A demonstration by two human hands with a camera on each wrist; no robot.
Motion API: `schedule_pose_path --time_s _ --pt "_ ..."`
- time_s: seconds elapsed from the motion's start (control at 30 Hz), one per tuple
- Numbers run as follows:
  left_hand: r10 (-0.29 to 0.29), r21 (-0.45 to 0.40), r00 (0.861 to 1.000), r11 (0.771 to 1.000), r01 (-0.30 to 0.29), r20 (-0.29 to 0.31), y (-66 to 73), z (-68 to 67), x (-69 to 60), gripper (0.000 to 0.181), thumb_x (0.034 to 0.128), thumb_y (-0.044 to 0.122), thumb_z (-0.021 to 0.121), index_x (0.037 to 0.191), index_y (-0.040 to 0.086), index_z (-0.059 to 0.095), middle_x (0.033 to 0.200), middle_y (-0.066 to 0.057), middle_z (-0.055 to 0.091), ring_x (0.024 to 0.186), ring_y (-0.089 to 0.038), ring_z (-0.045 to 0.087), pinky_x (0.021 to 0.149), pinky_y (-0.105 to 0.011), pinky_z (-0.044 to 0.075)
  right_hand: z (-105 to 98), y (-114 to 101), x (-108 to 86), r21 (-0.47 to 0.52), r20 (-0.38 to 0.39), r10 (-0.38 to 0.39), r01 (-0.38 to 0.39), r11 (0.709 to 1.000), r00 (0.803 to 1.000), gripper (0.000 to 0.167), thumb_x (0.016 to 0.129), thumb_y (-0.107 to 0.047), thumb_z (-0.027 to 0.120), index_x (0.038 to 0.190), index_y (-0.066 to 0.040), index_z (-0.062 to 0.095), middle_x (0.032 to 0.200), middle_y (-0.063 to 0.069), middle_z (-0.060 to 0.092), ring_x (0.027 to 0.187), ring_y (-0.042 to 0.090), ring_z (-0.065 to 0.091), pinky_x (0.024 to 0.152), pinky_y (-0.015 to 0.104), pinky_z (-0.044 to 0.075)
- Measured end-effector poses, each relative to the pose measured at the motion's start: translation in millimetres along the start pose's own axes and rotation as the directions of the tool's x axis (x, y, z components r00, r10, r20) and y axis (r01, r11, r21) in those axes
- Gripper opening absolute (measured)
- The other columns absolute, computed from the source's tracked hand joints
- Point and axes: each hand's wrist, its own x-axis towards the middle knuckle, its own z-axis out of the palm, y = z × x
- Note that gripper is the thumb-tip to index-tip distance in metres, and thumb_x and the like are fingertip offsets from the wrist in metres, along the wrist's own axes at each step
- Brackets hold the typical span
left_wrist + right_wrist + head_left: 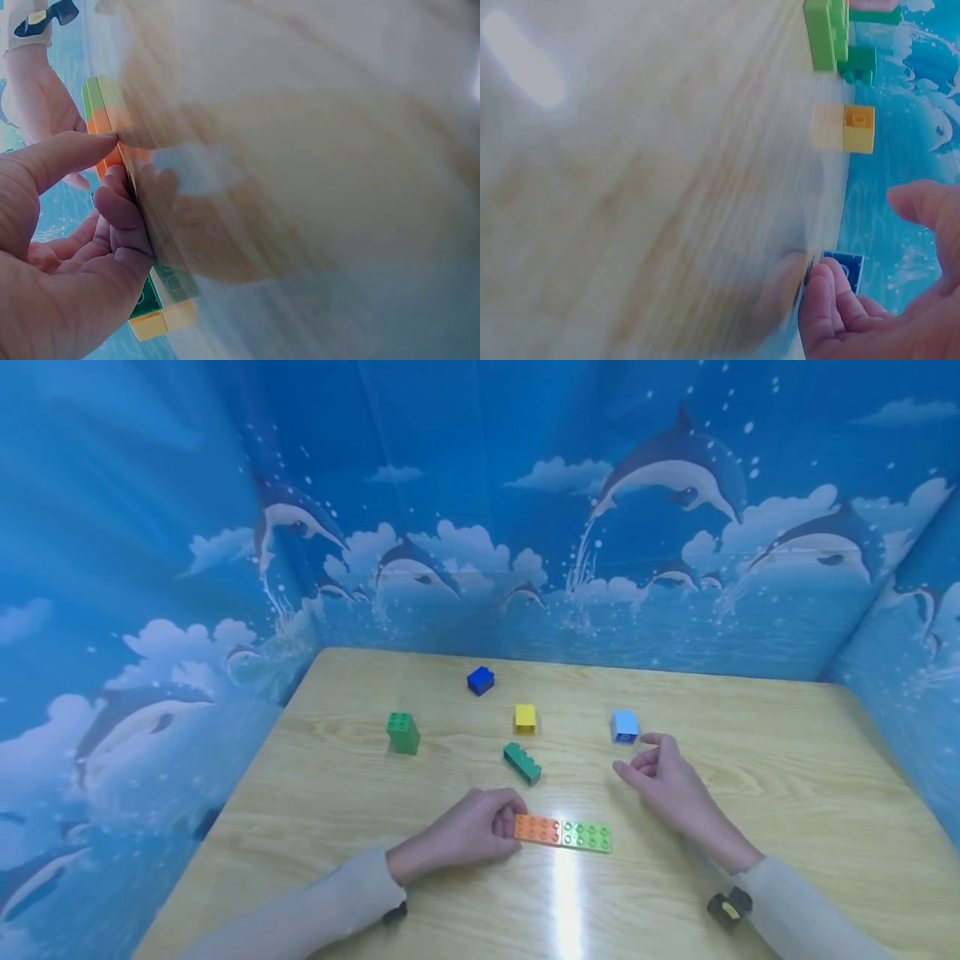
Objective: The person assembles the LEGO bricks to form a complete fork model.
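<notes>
An orange toy brick (537, 829) and a light green brick (587, 836) lie end to end on the table; whether they are joined I cannot tell. My left hand (480, 825) pinches the left end of the orange brick, its thumb on the near side in the left wrist view. Beside a light blue brick (624, 727) is my right hand (671, 783), thumb and fingers spread apart, holding nothing. In the right wrist view its fingertips partly cover that brick (853, 271); contact is unclear.
A dark green brick (522, 764) lies beyond the orange one, with a yellow brick (525, 718) behind it. Farther back sits a dark blue brick (481, 681). A tall green brick (403, 733) stands at the left. Dolphin-print curtains (480, 552) border the wooden table (787, 760).
</notes>
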Motion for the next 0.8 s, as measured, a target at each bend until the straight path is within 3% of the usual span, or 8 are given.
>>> schedule_pose_path --time_s 0.27,0.43,0.67,0.8 --pt "-0.007 0.007 1.0 1.0 0.007 0.0 0.0 0.9 0.2 0.045 0.0876 0.006 0.087 0.129 0.011 0.07 0.092 0.007 0.068 0.081 -0.007 0.067 0.073 -0.021 0.059 -14 -5 24.2 -0.037 0.003 0.047 -0.047 0.998 0.999 0.097 0.106 -0.062 0.06 0.165 0.007 0.024 0.126 0.022 0.062 0.106 0.031 0.063 0.081 0.037 0.053" --pt "-0.014 0.007 1.0 1.0 0.014 -0.001 0.2 -0.3 -0.3 0.046 0.0882 0.006 0.086 0.131 0.011 0.07 0.092 0.008 0.068 0.081 -0.007 0.067 0.074 -0.02 0.059 -18 -12 38.8 -0.083 0.011 0.023 -0.022 0.996 1.0 0.099 0.106 -0.064 0.06 0.164 0.009 0.025 0.122 0.022 0.063 0.093 0.027 0.059 0.071 0.033 0.048" --pt "-0.004 0.013 1.0 1.0 0.004 -0.007 -0.6 -0.4 0.0 0.046 0.0885 0.007 0.086 0.131 0.01 0.069 0.092 0.008 0.068 0.08 -0.006 0.066 0.073 -0.02 0.059 -15 -13 51.4 -0.166 0.032 0.011 -0.005 0.986 0.999 0.096 0.106 -0.065 0.057 0.164 0.005 0.028 0.138 0.034 0.061 0.114 0.04 0.065 0.082 0.044 0.057" --pt "-0.013 0.005 1.0 1.0 0.013 0.001 0.3 -0.1 -0.6 0.046 0.0885 0.007 0.086 0.131 0.011 0.07 0.092 0.008 0.068 0.08 -0.006 0.066 0.073 -0.02 0.059 -15 -11 54.7 -0.184 0.038 0.012 -0.005 0.983 0.999 0.087 0.106 -0.061 0.059 0.16 0.003 0.035 0.135 0.032 0.062 0.109 0.038 0.065 0.079 0.041 0.056"
